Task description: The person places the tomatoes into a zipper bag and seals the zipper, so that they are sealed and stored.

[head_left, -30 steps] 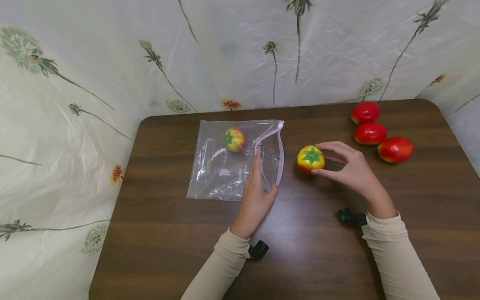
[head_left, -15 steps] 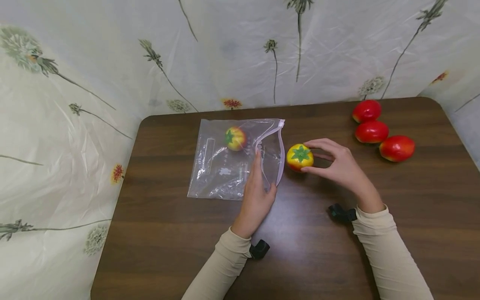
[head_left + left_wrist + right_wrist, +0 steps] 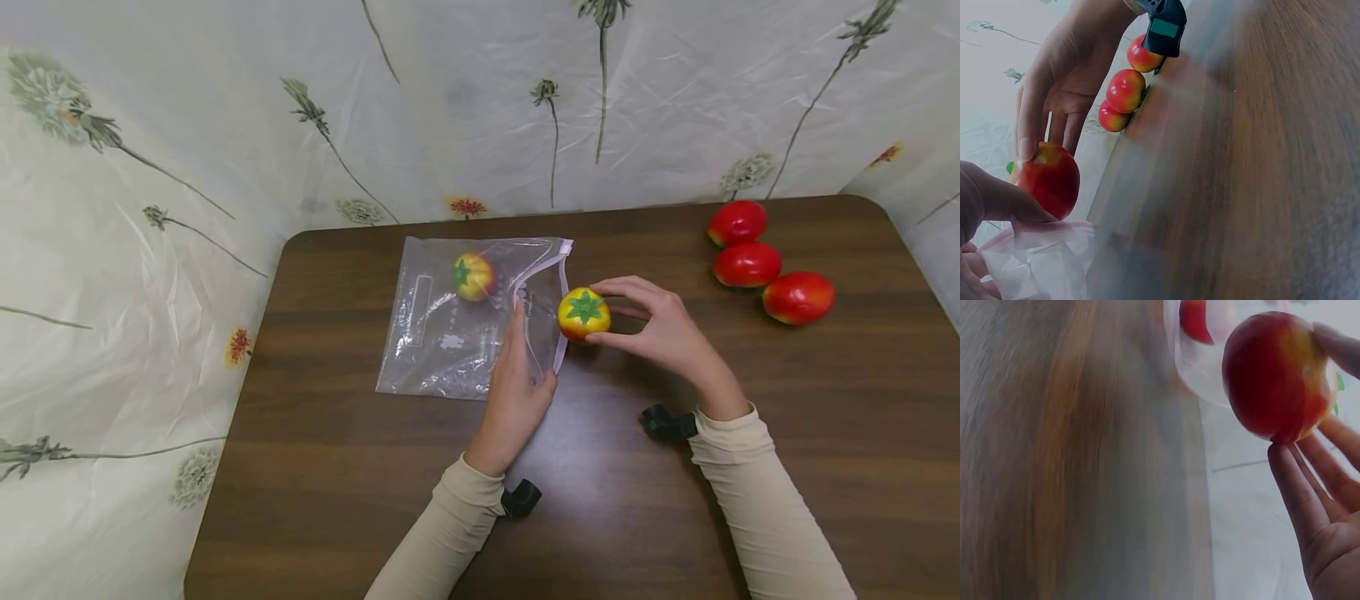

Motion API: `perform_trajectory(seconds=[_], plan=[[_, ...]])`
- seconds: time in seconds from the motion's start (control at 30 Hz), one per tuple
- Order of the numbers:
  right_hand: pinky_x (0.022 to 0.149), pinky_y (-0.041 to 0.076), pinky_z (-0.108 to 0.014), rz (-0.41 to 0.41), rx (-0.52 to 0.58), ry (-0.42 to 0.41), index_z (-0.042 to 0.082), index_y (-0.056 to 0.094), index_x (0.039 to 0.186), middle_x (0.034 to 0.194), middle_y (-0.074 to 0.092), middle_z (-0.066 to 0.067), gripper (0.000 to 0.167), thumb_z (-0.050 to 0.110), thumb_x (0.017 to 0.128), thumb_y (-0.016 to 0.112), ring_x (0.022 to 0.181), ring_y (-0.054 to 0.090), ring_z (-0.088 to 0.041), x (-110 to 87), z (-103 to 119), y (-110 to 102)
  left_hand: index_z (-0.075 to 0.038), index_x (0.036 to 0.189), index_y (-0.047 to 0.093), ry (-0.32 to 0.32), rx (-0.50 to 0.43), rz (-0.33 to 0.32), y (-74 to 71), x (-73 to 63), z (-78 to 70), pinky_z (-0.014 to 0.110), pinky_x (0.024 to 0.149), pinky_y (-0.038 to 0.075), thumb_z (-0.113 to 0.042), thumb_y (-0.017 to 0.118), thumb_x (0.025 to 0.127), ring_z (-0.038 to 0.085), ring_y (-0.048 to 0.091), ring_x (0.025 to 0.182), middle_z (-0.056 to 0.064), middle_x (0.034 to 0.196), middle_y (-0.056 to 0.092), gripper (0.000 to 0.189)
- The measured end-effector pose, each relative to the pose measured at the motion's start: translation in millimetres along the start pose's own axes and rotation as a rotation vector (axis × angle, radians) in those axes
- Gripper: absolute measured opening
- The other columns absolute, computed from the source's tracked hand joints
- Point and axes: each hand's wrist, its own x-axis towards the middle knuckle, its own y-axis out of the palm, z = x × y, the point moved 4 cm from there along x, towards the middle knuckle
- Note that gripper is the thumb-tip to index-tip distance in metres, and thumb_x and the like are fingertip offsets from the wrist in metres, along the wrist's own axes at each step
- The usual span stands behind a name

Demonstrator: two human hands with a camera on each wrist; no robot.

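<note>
"Head view: any container, and what inside?"

"Clear zip bag, lying flat on the brown wooden surface, with a parted mouth toward the right, edged by a pale lilac zip strip. Inside, toward the far edge: one bagged fruit, yellow and red with a green star-shaped top, visible through the plastic."

"Anything at the mouth?"

"Yes: a second fruit, similarly coloured, green top facing up, overlapping the strip as seen from above. Touching it or just over it? Impossible to tell."

"And farther off?"

"Three red fruits, clustered near the far right corner, well apart from the bag."

"Now the hands?"

"Left hand: angled up from the near side, forefinger at the bag's upper lip, thumb spread toward the lower end of the mouth. Gripping the edge; plastic between the digits in the left wrist view. Right hand: reaching in from the right, fingers arched, pinching the second fruit between thumb and fingertips, palm away from the skin."

"Arms?"

"Slanting inward, in beige sleeves, with a black device at each wrist."
</note>
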Motion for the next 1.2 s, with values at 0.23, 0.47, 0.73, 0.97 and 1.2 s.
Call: perform_trajectory(seconds=[0.23, 0.47, 0.73, 0.97, 1.2], plan=[[0.102, 0.054, -0.036, 0.011, 0.006, -0.009, 0.014, 0.067, 0.135, 0.136, 0.064, -0.006, 0.066, 0.011, 0.074, 0.093, 0.122, 0.061, -0.017, 7.9, 2, 10, -0.015, 0.167, 0.008, 0.002, 0.002, 0.000, 0.0, 0.3, 0.2, 0.048, 0.121, 0.039, 0.006, 0.077, 0.083, 0.027, 0.035, 0.155, 0.013, 0.172, 0.024, 0.111], [0.102, 0.053, -0.044, 0.013, 0.050, -0.033, 0.010, 0.067, 0.135, 0.136, 0.064, -0.009, 0.065, 0.010, 0.075, 0.092, 0.122, 0.064, -0.026, 20.4, 5, 22, -0.011, 0.167, 0.011, 0.011, -0.001, 0.004, -0.3, 0.1, -0.5, 0.046, 0.123, 0.036, 0.007, 0.077, 0.083, 0.026, 0.033, 0.156, 0.012, 0.172, 0.023, 0.108], [0.102, 0.054, -0.050, 0.021, 0.078, -0.047, 0.004, 0.066, 0.134, 0.135, 0.064, -0.015, 0.063, 0.009, 0.076, 0.091, 0.123, 0.065, -0.035, 31.1, 5, 38, -0.011, 0.167, 0.009, 0.006, -0.010, 0.031, 0.4, -0.7, -2.4, 0.043, 0.125, 0.032, 0.008, 0.076, 0.083, 0.020, 0.028, 0.158, 0.005, 0.175, 0.017, 0.109], [0.102, 0.055, -0.049, 0.012, 0.046, -0.040, 0.004, 0.066, 0.135, 0.135, 0.064, -0.015, 0.064, 0.011, 0.077, 0.091, 0.125, 0.063, -0.032, 36.2, 2, 46, -0.009, 0.167, 0.009, -0.014, 0.015, 0.047, 1.0, -1.0, -3.8, 0.041, 0.125, 0.034, 0.005, 0.075, 0.085, 0.020, 0.028, 0.157, 0.005, 0.174, 0.017, 0.106], [0.101, 0.055, -0.046, -0.001, 0.039, -0.076, 0.002, 0.065, 0.134, 0.133, 0.064, -0.017, 0.063, 0.009, 0.077, 0.090, 0.123, 0.064, -0.034, 42.8, 1, 58, -0.005, 0.165, 0.013, 0.013, 0.031, 0.026, 1.0, -1.2, -3.3, 0.042, 0.124, 0.036, 0.006, 0.074, 0.084, 0.023, 0.031, 0.156, 0.010, 0.173, 0.021, 0.102]])
